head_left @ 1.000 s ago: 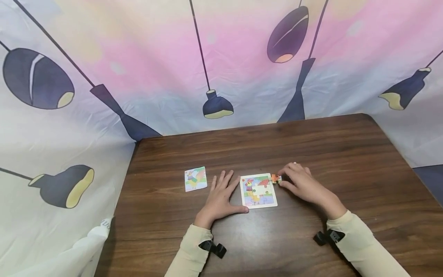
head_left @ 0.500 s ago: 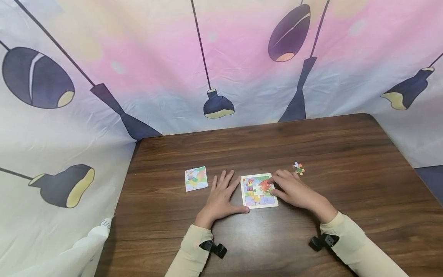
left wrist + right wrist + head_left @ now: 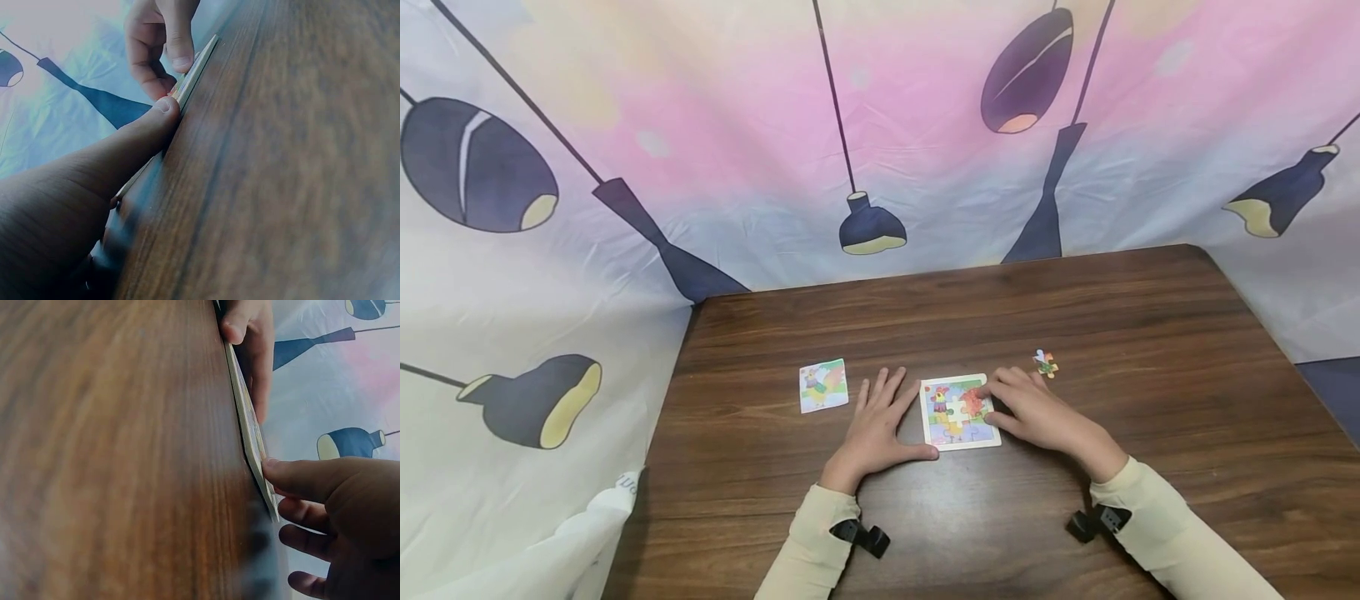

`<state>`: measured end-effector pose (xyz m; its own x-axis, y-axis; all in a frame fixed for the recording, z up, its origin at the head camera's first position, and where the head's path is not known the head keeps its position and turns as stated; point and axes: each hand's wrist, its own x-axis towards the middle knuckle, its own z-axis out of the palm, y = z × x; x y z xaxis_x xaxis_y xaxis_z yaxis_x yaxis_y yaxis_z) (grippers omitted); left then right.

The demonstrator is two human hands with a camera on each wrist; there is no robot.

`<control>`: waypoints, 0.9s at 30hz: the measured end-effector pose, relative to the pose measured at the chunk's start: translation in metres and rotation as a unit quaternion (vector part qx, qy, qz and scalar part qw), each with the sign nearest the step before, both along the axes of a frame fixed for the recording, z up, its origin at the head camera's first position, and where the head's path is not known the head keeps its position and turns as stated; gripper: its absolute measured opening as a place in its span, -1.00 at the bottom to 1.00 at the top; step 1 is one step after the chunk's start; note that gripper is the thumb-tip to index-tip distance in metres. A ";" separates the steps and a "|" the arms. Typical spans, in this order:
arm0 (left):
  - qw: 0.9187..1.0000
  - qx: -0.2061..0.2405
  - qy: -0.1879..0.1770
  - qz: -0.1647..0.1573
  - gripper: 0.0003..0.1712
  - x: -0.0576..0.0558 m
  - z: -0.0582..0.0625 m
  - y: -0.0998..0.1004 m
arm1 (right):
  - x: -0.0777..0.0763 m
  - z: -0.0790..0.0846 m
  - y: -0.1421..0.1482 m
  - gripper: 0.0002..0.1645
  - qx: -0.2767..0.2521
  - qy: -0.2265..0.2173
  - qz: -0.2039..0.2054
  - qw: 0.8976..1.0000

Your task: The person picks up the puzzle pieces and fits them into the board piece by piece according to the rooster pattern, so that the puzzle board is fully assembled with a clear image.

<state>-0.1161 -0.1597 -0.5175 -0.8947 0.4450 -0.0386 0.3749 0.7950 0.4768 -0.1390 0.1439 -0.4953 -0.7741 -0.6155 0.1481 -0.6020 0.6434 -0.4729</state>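
A small square jigsaw puzzle [image 3: 957, 445] of a colourful bird lies flat on the table, with a pale bare gap in its middle. My left hand [image 3: 872, 433] rests on the table along its left side, fingers spread, the thumb touching the near-left corner. At the puzzle's right side my right hand [image 3: 1041, 408] has curled fingers and thumb on a red-orange puzzle piece [image 3: 973, 403], partly hidden by the fingertips. From the left wrist view, the right hand's thumb and index finger sit low over the board's edge. Beyond the right hand lies a loose puzzle piece [image 3: 1046, 363].
A square picture card [image 3: 823, 386] with a similar bird lies left of my left hand. The brown wooden table [image 3: 880, 325] meets a printed cloth backdrop [image 3: 760, 167] at its far and left edges. White fabric [image 3: 602, 517] hangs by the left edge.
My right hand has moved left, bringing the red-orange puzzle piece from beside the board onto its right part. That uncovered the loose piece. The left hand stays in place.
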 end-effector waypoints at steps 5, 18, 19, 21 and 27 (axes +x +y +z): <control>1.000 0.008 0.000 -0.003 0.30 0.001 0.002 0.000 | 0.002 0.003 -0.002 -0.78 -0.011 0.008 0.016 1.000; 1.000 0.004 -0.002 -0.005 0.31 0.001 0.003 0.000 | 0.004 0.006 0.000 -0.80 -0.013 0.013 0.021 1.000; 1.000 0.002 -0.002 -0.004 0.31 0.000 0.002 0.000 | 0.004 0.006 0.001 -0.79 -0.018 0.014 0.023 0.999; 1.000 -0.002 -0.001 -0.004 0.31 0.000 0.002 0.000 | 0.002 0.005 0.005 -0.76 -0.031 0.019 0.019 0.999; 1.000 0.001 -0.001 -0.004 0.31 0.000 0.003 0.001 | -0.013 0.003 0.034 -0.68 -0.061 0.032 -0.037 0.997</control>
<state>-0.1158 -0.1591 -0.5148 -0.8913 0.4516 -0.0392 0.3800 0.7916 0.4786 -0.1515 0.1777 -0.4920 -0.8033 -0.5313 0.2690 -0.5864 0.6270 -0.5128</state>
